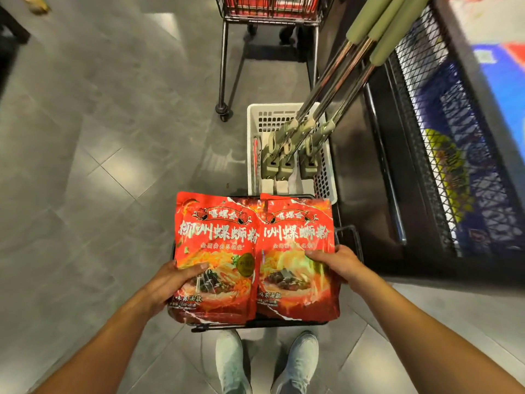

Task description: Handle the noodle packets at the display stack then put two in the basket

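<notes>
Two red noodle packets with printed characters are held side by side above a black basket. My left hand grips the left packet at its left edge, thumb lying across the front. My right hand grips the right packet at its right edge, fingers on the front. The right packet's left edge tucks slightly behind the left one. The basket is mostly hidden beneath the packets.
A white plastic crate holding green-handled mops stands ahead on the grey tiled floor. A metal shopping cart is farther ahead. A black mesh display bin of goods runs along the right. My shoes show below.
</notes>
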